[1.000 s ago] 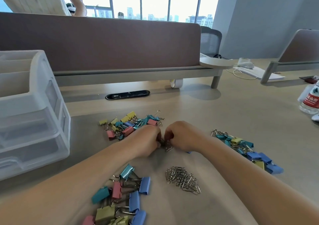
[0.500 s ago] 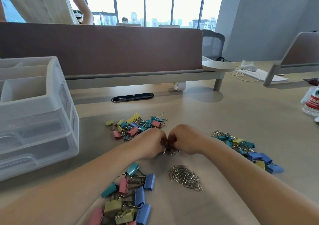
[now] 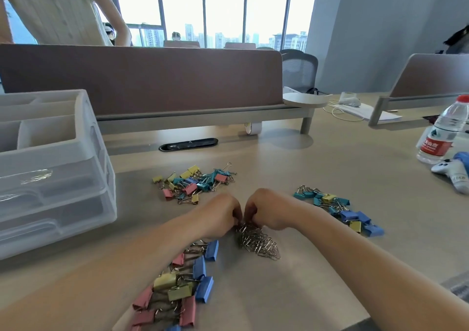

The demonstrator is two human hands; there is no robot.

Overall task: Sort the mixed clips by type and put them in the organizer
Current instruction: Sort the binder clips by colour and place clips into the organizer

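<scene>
Far left there's the clear plastic organizer [image 3: 58, 168], open compartments on top and drawers stacked under them, sitting on the table [image 3: 330, 168] well apart from everything else. Behind the desk divider [image 3: 142, 76] on that side a person [image 3: 58, 8] in a light striped shirt is standing.

Moving right: a pile of bigger binder clips [image 3: 182, 285] in pink, yellow and blue lies right under my left forearm, which covers part of it. Further back sits a heap of small binder clips [image 3: 195, 182], with a black cable slot [image 3: 188, 144] and a tape roll [image 3: 252, 128] behind that.

Middle of the desk: my left hand [image 3: 219, 216] and right hand [image 3: 269, 210] are knuckle to knuckle, fingers on both curled in tight and pinching at the top of the paper clips [image 3: 257, 240]. That silver heap trails toward me from my fingertips, just beside the big pile. My knuckles hide the actual fingertips.

Right of my right wrist is a third batch of binder clips [image 3: 337, 210], teal, yellow and blue. Way over at the edge stand a water bottle [image 3: 442, 135] with a red label and a white game controller [image 3: 454, 172].
</scene>
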